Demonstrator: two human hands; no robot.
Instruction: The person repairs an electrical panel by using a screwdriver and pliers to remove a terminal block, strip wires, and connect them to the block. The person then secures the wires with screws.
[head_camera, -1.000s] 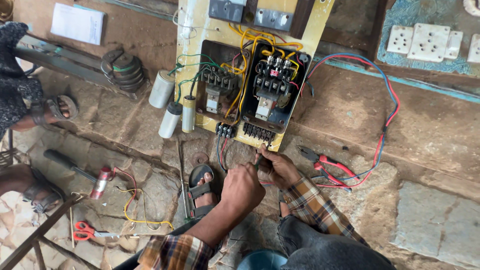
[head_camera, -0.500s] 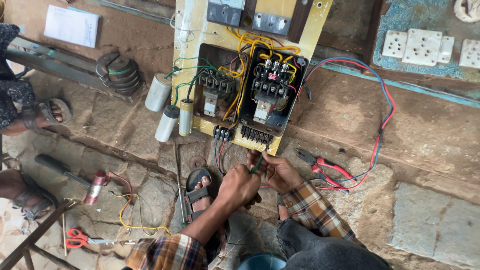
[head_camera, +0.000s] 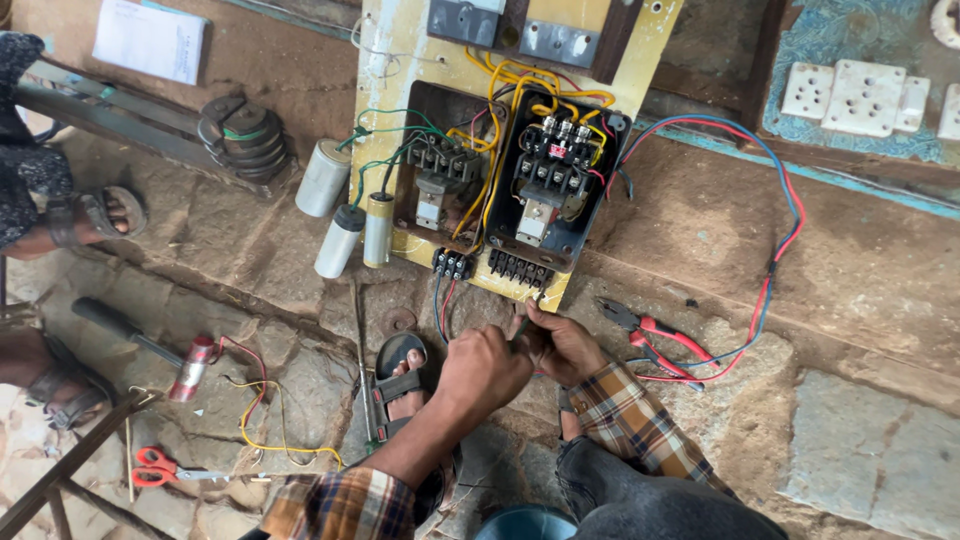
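— Where are our hands? 
— Our left hand (head_camera: 484, 368) and right hand (head_camera: 562, 345) meet just below the yellow starter panel (head_camera: 505, 150), gripping wires (head_camera: 443, 305) under its terminal block (head_camera: 518, 268).
— And the red-handled pliers (head_camera: 655, 332)? 
— On the stone, right of the panel.

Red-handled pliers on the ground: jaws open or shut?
Shut, it seems. The pliers lie flat beside the red and blue wires, jaw tips together, handles slightly apart.
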